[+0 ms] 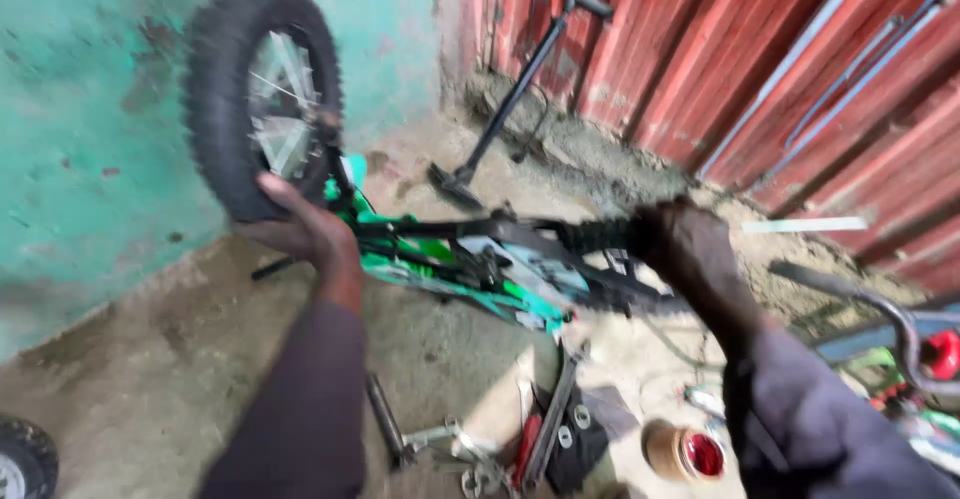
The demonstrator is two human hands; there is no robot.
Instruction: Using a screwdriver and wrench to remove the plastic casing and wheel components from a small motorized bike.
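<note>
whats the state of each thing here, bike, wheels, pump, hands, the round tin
small green bike: upturned, wheels raised
knobby wheel: still mounted, up by the green wall
left hand: grip closed on that wheel's tyre
right hand: clamped on the other tyre, blurred
floor pump: leaning against the red wall, untouched
round tin: on the ground, open, red inside

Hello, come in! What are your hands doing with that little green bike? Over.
Left hand gripping front tyre. Right hand gripping rear tyre. Green bike upside down. Tools underneath.

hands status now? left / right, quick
Left hand: closed on the front tyre.
Right hand: gripping the green bike's rear end; blurred.
</note>
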